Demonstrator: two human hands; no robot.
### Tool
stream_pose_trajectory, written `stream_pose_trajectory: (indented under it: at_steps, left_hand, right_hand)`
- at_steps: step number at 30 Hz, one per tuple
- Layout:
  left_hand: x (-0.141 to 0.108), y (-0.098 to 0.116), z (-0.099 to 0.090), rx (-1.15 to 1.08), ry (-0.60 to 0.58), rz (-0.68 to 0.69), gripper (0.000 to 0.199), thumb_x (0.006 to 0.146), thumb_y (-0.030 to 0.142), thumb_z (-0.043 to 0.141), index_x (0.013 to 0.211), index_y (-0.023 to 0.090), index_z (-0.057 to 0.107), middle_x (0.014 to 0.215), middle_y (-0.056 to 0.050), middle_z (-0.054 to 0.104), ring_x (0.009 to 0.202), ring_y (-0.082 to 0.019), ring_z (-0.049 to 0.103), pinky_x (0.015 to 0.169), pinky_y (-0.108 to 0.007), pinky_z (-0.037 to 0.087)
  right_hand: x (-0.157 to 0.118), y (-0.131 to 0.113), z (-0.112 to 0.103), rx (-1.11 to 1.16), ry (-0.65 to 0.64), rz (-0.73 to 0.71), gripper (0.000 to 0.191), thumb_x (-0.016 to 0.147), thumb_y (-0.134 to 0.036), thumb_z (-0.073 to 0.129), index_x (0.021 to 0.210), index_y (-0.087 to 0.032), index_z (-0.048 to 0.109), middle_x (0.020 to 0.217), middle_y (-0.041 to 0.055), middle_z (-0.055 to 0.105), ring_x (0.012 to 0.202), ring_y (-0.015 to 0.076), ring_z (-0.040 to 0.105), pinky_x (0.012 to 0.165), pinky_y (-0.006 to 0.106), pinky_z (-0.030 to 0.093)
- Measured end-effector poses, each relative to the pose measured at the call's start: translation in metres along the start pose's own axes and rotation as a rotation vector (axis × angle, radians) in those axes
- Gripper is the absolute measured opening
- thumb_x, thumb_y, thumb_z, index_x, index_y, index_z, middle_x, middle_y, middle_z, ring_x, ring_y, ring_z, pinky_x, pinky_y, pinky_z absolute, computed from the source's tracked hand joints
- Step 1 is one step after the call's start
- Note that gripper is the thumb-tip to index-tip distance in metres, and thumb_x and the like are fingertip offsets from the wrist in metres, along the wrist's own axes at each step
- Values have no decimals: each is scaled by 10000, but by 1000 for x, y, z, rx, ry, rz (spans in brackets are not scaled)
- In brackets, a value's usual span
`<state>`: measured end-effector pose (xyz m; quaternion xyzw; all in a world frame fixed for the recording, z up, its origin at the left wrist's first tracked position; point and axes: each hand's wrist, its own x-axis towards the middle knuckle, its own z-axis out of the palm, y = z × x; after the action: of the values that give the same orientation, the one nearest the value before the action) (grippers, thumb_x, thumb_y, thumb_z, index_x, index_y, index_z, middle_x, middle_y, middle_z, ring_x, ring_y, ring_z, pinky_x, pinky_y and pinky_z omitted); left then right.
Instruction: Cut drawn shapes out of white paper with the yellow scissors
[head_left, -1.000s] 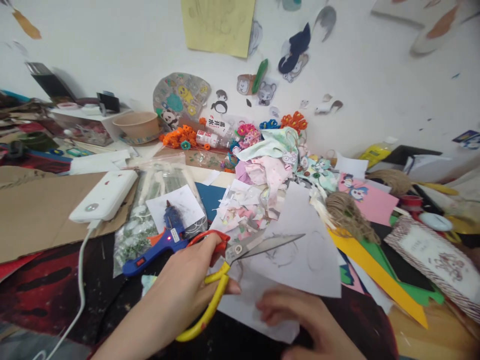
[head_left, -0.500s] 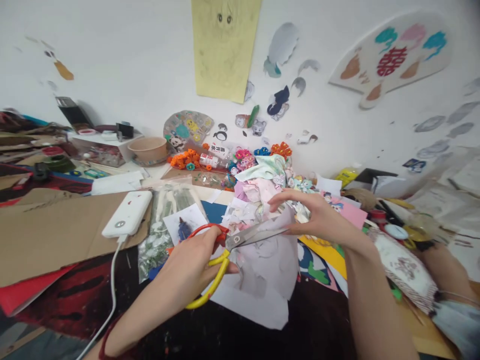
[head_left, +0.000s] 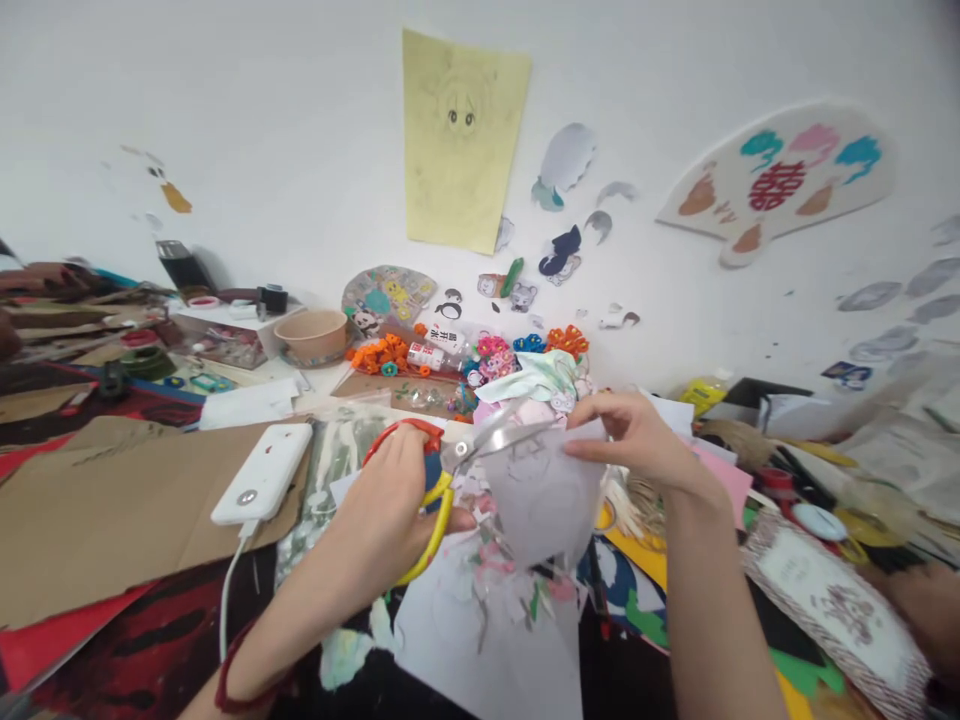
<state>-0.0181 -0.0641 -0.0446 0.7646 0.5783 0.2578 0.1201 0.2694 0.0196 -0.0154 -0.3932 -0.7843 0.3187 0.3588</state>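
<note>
Pinching the paper (head_left: 544, 505) by its top right corner, the right hand (head_left: 634, 435) is holding it mid-view; the left hand (head_left: 394, 490) is gripping the scissors (head_left: 436, 545), blades parting at the paper's upper edge. Nine o'clock, a bag (head_left: 330, 455) is holding white and green bits; ten, a bowl (head_left: 310, 343) is standing; half past one, a fan (head_left: 814, 185) is showing red "囍".
</note>
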Motion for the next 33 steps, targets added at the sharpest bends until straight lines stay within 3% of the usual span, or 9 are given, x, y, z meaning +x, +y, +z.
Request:
stream_pose_trajectory:
  at_steps: [6,10,16,22,25,29,33]
  left_hand:
    - [32,31,2,204,378,-5,325,882,424,555,1042,183,408,998,-99,562,937,-292,588,725,-389,482]
    - [54,59,11,337,359,-6,313,911,499,516,931,205,410,918,-73,564,852,-273,606,652,-359,459]
    - [76,80,26,266,340,53,368,900,539,539,993,202,427,1035,-89,576,946,-288,609,681,-364,458]
    - [77,86,26,275,302,112,356,890,539,555,953,211,429,988,-67,556,912,-279,596,656,-349,430]
    - [76,84,25,256,258,132,356,885,537,559,925,209,426,966,-61,539,894,-277,584,653,-347,420]
    - [79,81,24,148,201,126,299,875,458,583,954,211,434,979,-50,536,896,-267,577,653,-339,409]
    - [82,78,24,35,156,130,283,855,418,600,976,216,443,1000,-36,539,903,-248,569,670,-337,402]
  right_hand:
    - [-1,7,6,215,525,31,241,681,-371,807,794,-205,674,736,-20,633,633,123,538,531,228,398]
    - [3,15,12,393,760,70,348,650,-364,827,943,-215,712,922,32,717,778,179,642,649,281,516]
    - [3,17,5,530,834,95,389,679,-377,806,1017,-205,718,989,80,746,833,222,695,677,329,567]
    - [-6,18,-7,366,917,90,221,738,-410,756,825,-211,713,866,57,736,769,200,683,614,285,548]
    - [-7,18,-10,300,864,42,199,760,-404,737,833,-219,735,878,58,750,816,217,692,641,297,548]
    - [-6,16,-8,373,769,-4,151,744,-350,763,845,-237,768,877,23,776,822,212,700,694,305,540]
    - [-6,17,-6,446,775,-22,114,705,-321,807,800,-265,777,813,-7,775,785,184,689,741,301,529]
